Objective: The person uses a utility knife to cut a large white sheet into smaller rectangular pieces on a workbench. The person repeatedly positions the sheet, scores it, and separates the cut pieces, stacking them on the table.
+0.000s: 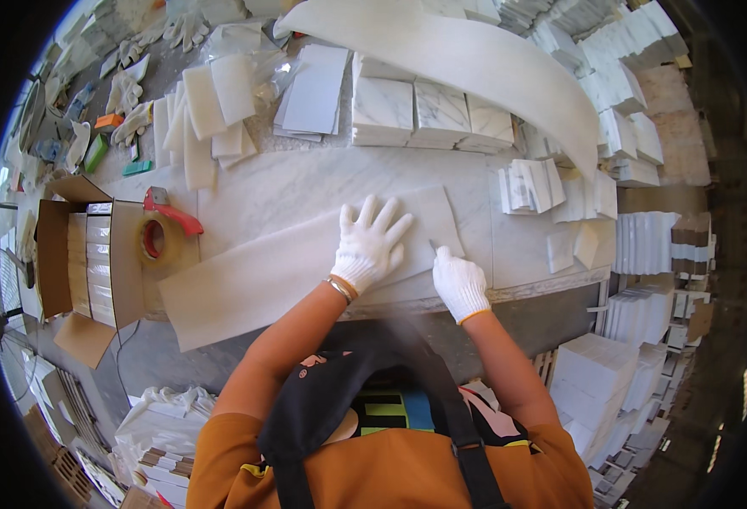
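Smaller foam pieces lie stacked beyond, seemingly done; foam sheet looks whole, no cut line visible, so work on it seems barely begun. Sheet flat on desk, in front of person; long axis slants near left to far right, right end toward tiles. Left hand: fingers spread, released, pressing sheet. Right hand: fingers clenched round slim tool, mostly hidden, at sheet's right end.

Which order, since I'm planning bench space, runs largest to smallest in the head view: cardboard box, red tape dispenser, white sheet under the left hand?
1. White sheet under the left hand
2. Cardboard box
3. Red tape dispenser
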The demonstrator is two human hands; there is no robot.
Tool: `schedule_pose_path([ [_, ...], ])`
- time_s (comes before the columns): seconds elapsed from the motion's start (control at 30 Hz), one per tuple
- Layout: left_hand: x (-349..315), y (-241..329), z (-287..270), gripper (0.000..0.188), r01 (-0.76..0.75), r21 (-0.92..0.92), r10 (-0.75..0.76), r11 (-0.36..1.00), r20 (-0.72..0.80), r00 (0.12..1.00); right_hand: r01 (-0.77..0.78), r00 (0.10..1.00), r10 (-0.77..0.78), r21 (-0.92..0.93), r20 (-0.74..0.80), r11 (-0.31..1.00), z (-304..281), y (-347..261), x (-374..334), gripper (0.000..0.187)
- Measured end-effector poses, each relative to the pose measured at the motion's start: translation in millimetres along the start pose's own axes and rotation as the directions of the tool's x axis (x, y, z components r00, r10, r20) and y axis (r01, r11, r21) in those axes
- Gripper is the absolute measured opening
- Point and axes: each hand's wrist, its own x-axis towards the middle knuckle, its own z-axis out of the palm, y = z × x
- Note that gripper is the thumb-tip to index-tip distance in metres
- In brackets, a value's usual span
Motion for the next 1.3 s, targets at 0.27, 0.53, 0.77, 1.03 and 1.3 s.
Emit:
schedule_pose_path([
  [0.27, -2, -2, -1, 0.053, -0.012, -0.002, 0.012, 1.0, -0.005, 1.0, 0.002, 0.997, -0.009, 0.094, 0.08, 0.996, 42, 43, -96, 0.024],
  [0.53, -4, -11, 5, 0.033, -0.004, -0.186, -0.029, 0.983, -0.176, 0.984, 0.148, 0.933, 0.026, 0.446, -0.359, 0.883, 0, 4, 7, 0.024],
  [0.77, -11, -24, 12, 0.022, -0.054, -0.254, -0.015, 0.966, -0.263, 0.965, 0.156, 0.955, -0.109, 0.154, -0.278, 0.976, -14, -51, 69, 0.027],
  [1.03, -21, -31, 6, 0.023, -0.059, -0.281, -0.033, 0.958, -0.31, 0.95, 0.073, 0.989, -0.067, 0.048, -0.132, 0.996, -23, -81, 82, 0.028],
  [1.3, -20, -32, 9, 0.02, -0.057, -0.314, -0.054, 0.948, -0.335, 0.941, 0.073, 0.996, -0.073, -0.011, -0.054, 0.997, -16, -81, 63, 0.027],
])
